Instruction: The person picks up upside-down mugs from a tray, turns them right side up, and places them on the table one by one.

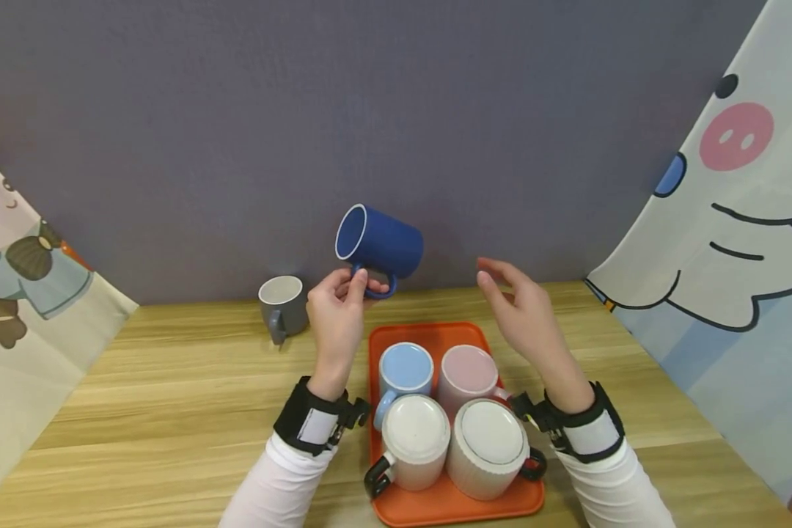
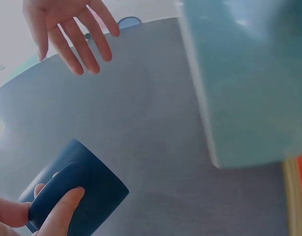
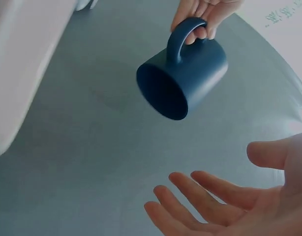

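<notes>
My left hand [image 1: 339,312] grips a dark blue mug [image 1: 391,242] by its handle, holding it tilted in the air behind the orange tray [image 1: 429,336]. The mug's mouth faces left in the head view, and its white-rimmed inside shows. In the right wrist view the left hand's fingers [image 3: 200,33] go through the handle. My right hand [image 1: 524,312] is raised to the right of the mug, apart from it, holding nothing. Its fingers [image 3: 202,194] are spread and slightly bent in the right wrist view.
On the tray, upside down, are a light blue mug [image 1: 405,367], a pink mug [image 1: 468,370] and two white mugs with black handles, one at left [image 1: 416,440], one at right [image 1: 488,447]. A grey mug [image 1: 290,312] stands upright at the table's back, near the dark wall [image 1: 237,147].
</notes>
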